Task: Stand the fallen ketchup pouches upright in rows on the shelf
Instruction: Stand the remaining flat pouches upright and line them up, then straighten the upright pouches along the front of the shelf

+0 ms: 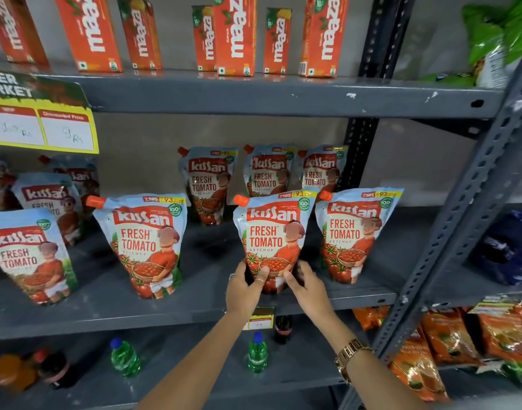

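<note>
Several blue Kissan ketchup pouches with orange caps stand upright on the grey middle shelf (194,306). In the front row, the centre pouch (273,232) is held at its base from both sides: my left hand (245,287) grips its lower left and my right hand (305,287) its lower right. Other front-row pouches stand to the left (141,244), far left (26,255) and right (354,232). Three more pouches stand in the back row: one (208,184), a second (267,173) and a third (321,171).
Orange Maaza cartons (236,37) line the upper shelf. A yellow price sign (41,125) hangs at left. Green bottles (125,358) stand on the lower shelf. A perforated grey upright (460,217) frames the right side, with orange snack packs (448,341) beyond.
</note>
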`<act>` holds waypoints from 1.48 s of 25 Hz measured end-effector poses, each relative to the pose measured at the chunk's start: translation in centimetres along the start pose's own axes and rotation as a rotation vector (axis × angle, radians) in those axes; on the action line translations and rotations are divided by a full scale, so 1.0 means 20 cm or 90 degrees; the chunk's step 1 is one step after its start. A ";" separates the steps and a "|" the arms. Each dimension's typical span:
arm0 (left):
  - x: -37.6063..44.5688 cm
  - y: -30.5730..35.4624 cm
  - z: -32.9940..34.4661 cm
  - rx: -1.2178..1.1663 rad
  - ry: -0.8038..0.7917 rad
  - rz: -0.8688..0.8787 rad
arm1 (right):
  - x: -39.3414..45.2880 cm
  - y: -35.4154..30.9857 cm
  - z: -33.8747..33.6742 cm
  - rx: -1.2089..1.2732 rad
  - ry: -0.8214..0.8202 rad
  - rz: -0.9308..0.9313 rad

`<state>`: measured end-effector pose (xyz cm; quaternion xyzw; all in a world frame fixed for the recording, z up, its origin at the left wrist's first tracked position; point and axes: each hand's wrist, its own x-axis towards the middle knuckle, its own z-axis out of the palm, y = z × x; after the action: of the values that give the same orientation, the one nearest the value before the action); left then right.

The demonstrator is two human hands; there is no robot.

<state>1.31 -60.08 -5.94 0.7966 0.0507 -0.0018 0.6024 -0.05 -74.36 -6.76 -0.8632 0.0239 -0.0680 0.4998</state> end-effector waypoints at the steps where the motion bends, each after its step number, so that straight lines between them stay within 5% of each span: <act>1: -0.01 0.00 0.00 -0.019 -0.004 0.006 | -0.02 0.00 0.01 -0.010 0.048 -0.023; 4: -0.03 -0.02 -0.05 -0.083 0.080 0.009 | -0.08 -0.04 0.06 -0.048 0.235 -0.119; 8: -0.02 -0.03 -0.23 -0.094 0.246 0.052 | -0.11 -0.13 0.17 -0.003 0.265 -0.176; 16: -0.04 -0.11 -0.69 -0.028 0.407 0.088 | -0.09 -0.34 0.55 0.101 -0.058 -0.083; 21: 0.00 -0.20 -0.89 -0.030 0.356 0.016 | -0.03 -0.46 0.72 0.038 -0.167 -0.022; 29: 0.05 -0.25 -1.02 -0.032 0.110 -0.037 | 0.06 -0.59 0.84 0.050 -0.257 0.014; 37: 0.03 -0.23 -0.91 -0.043 0.085 -0.020 | 0.06 -0.52 0.74 0.045 -0.157 -0.008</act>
<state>0.39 -41.43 -5.37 0.7732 0.1034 0.0436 0.6241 2.94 -56.57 -5.01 -0.8468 -0.0456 0.0349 0.5289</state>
